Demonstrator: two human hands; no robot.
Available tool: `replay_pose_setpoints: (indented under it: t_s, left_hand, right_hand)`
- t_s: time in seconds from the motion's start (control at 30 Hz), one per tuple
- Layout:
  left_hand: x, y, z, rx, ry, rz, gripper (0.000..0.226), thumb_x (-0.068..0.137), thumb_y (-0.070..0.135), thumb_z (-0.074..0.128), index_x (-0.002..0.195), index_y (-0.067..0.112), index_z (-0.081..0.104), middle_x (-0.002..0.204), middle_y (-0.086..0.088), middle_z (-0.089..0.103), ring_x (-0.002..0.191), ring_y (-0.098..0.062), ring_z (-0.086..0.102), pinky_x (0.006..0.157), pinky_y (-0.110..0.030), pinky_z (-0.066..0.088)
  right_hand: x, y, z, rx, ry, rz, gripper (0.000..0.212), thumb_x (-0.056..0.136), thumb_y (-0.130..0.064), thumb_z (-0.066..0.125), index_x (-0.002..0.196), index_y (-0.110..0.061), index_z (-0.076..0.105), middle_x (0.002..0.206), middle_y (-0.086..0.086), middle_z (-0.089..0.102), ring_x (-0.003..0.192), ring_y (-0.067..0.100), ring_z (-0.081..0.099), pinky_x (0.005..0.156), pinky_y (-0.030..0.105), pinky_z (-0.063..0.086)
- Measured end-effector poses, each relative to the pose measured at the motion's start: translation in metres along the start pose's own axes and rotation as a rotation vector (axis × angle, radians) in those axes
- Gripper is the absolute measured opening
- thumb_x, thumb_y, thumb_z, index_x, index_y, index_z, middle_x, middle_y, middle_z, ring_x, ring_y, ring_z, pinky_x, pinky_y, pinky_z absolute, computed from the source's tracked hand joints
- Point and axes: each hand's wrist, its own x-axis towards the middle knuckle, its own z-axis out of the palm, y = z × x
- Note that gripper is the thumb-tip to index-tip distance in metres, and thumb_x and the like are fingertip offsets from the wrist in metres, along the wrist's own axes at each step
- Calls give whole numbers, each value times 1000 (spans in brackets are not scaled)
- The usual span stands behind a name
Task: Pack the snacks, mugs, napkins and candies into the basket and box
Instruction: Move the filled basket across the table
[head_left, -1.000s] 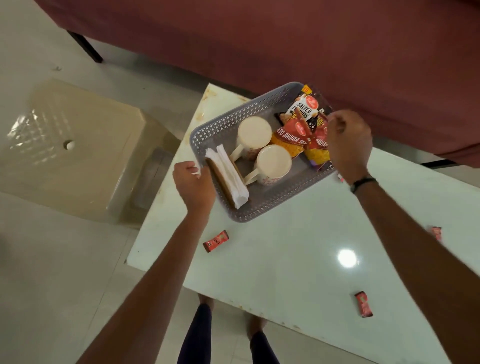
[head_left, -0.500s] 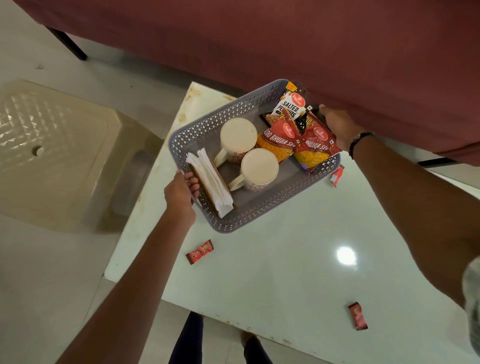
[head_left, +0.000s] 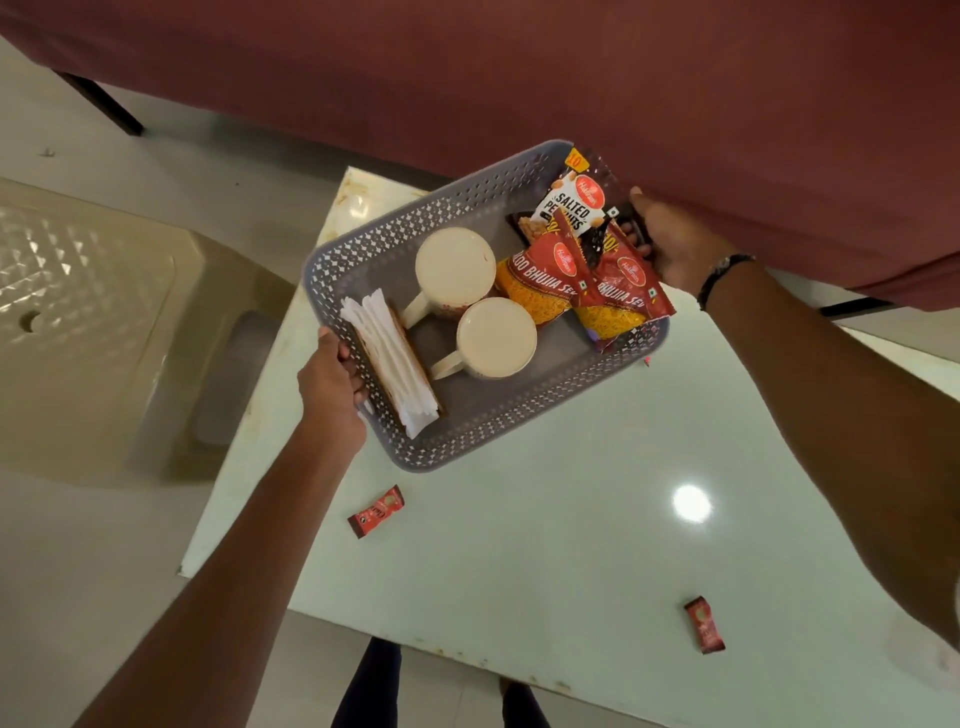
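Beyond our left hand sits a beige plastic stool. Both hands grip the grey perforated plastic basket at its short ends, its long axis running between them; our right hand curls round the far rim. Red candy wrappers lie nearer us.

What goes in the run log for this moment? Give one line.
left hand: grips basket end | right hand: grips other end | inside: mugs, napkins, snack packets | candies on table: unpacked
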Motion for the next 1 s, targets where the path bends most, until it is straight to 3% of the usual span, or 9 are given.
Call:
replay_pose_setpoints:
  t_s: [0.1,0.23,0.47,0.63,0.8,0.93,1.0]
  left_hand:
    - [-18,10,5,-4,-38,58,40,98,41,40,62,21,40,30,14,39,25,-2,32,30,-13,25]
    - [-50,12,16,61,-64,60,39,95,41,47,61,20,42,34,13,38,25,-3,27,28,-12,18]
    - [-112,-37,44,224,-182,34,39,95,35,49,60,17,44,29,12,38,22,-2,28,27,-9,20]
    - [-133,-90,58,394,-200,29,38,93,36,50,60,18,44,53,3,37,25,-2,29,28,-9,21]
    - [-141,-119,75,461,-225,40,37,92,35,51,60,18,46,50,5,39,26,-2,29,28,-10,22]
    - [-143,-126,91,482,-217,54,38,93,34,52,60,17,46,39,8,40,23,-2,29,28,-8,21]
    - [-141,-126,97,489,-219,62,37,93,34,51,61,17,45,36,10,41,22,-1,29,28,-7,21]
  right_hand:
    - [-30,4,-22,-4,37,-10,48,99,-50,33,61,-22,43,46,-11,38,30,3,27,30,14,21]
    - [-97,23,-56,99,137,0,48,99,-49,33,60,-23,42,30,-9,36,23,3,28,27,13,21]
    - [-207,108,-119,353,272,93,45,102,-38,32,61,-20,40,24,-9,43,19,0,39,25,9,27]
    - [-229,187,-163,489,350,133,41,99,-38,38,68,-18,55,35,-7,57,29,3,53,33,10,40]
    - [-228,237,-191,499,403,136,38,98,-33,43,63,-19,52,33,-8,53,30,2,51,34,9,38]
    - [-216,254,-203,471,392,128,32,93,-38,47,76,-20,67,60,-2,71,57,15,66,55,23,53]
    - [-206,257,-208,465,393,113,32,93,-37,47,75,-20,67,59,-3,71,54,14,67,54,22,53]
